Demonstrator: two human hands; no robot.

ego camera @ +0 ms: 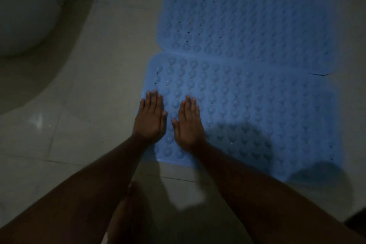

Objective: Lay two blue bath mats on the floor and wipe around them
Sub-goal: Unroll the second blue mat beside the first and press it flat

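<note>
A: Mats down?

B: Near mat [257,109] lies on the floor [69,125], touching the far mat [247,22]. Left hand [150,117] and right hand [189,123] press its left end, fingers straight, gripping nothing.

A: Tip?

B: Smooth outward, I'd say, so it seats flat.

You are looking down at a floor [85,85] of large, pale, glossy tiles, crossed by thin dark grout lines [51,140]. At your upper left a white rounded fixture [23,10] curves over the tiles, with a wide soft shadow [65,49] along its edge. The room is dim. One small bright glare [37,121] sits on a tile at your left.
</note>
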